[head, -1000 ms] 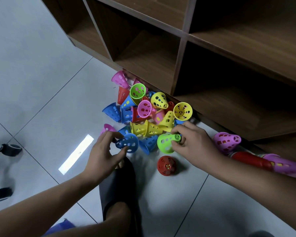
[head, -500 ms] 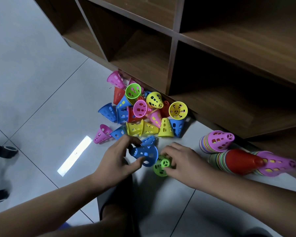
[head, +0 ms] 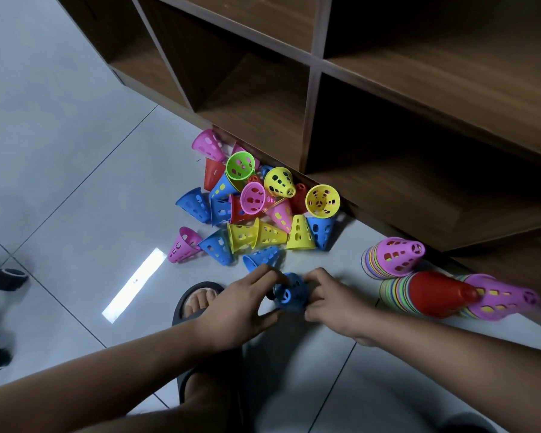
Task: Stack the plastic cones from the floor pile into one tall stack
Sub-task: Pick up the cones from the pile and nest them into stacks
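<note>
The left hand (head: 241,304) and right hand (head: 334,304) both pinch one blue cone (head: 291,291) at 6 o'clock from the floor pile (head: 256,210), fingers curled round it; it looks like light, stiff, slick plastic full of holes, so gripping the wide rim seems safest.

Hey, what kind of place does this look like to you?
Probably a room in a home or a playroom, though I can't be sure: a glossy tiled floor, a wooden cubby shelf standing on it, and a pile of colourful plastic cones at its foot.
</note>
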Demonstrator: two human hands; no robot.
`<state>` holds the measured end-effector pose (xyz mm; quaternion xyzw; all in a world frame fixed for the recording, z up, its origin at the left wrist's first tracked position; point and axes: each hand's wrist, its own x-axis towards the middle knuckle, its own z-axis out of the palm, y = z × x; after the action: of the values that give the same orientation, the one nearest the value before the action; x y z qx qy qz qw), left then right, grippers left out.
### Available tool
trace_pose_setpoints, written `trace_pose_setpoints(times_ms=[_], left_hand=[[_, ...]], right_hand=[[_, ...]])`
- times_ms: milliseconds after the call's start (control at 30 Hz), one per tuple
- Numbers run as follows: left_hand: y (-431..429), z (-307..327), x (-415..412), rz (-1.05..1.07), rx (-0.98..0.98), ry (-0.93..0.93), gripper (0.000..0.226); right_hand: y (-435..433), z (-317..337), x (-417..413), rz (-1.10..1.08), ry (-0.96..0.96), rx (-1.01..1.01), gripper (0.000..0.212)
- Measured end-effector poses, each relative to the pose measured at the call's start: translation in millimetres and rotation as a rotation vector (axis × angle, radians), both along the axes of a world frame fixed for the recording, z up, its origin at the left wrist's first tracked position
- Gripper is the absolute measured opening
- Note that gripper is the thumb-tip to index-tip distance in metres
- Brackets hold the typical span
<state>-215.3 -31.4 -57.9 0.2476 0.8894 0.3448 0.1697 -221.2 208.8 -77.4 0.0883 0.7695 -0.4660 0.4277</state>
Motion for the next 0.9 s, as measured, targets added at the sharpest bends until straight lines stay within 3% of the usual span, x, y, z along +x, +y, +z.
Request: trace_pose_setpoints(times_ms=[167,367,533,700,900], left_hand=[[-14,-9,-15,0.090,-0.018,0.003,0.045],[-30,-21,-25,0.202,-0.126,0.033,0.048],[-33,-29,-30,0.297,-0.119,0.031,0.043],[-36,-25,-34,0.436,-0.049,0.020,0.018],[-35,-2,-32,0.532,-0.002,0.035,0.022]], right_hand=[[-1,3,-17,-0.114,0.018,-0.098,0.063],[0,0,-40,-0.145,0.191,-0.065,0.067],[-2,-5,-48,-0.194,0.141,-0.140,0.067],[-4,-3,-47,-0.279,0.181,-0.141,0.047],[-5,7,-46,-0.405,0.339,-0.067,0.007]])
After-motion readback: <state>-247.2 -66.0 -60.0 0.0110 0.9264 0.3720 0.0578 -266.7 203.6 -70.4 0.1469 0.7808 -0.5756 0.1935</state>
